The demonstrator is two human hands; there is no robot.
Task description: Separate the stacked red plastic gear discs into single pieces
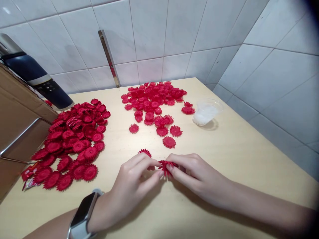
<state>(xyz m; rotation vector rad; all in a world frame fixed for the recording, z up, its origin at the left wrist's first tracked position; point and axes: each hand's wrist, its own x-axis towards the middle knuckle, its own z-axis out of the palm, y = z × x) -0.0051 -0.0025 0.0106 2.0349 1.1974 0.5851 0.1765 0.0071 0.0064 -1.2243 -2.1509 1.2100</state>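
Observation:
Between the fingertips of both hands is a small red flower piece (164, 168) with narrow petals, held just above the table. My left hand (139, 174), with a watch (84, 210) on its wrist, pinches the piece's left edge. My right hand (196, 172) grips it from the right with thumb and fingers, which hide part of it. Just beyond my left hand lies another red flower piece (145, 152), partly covered by that hand. A single flower piece (169, 142) rests flat a little further off.
A big heap of red flower pieces (77, 139) lies at left, beside a cardboard box (22, 109) and a dark bottle (37, 73). Another heap (154, 96) spreads at the back. A clear plastic cup (205, 113) with white contents stands tilted at right. Tiled walls border the table.

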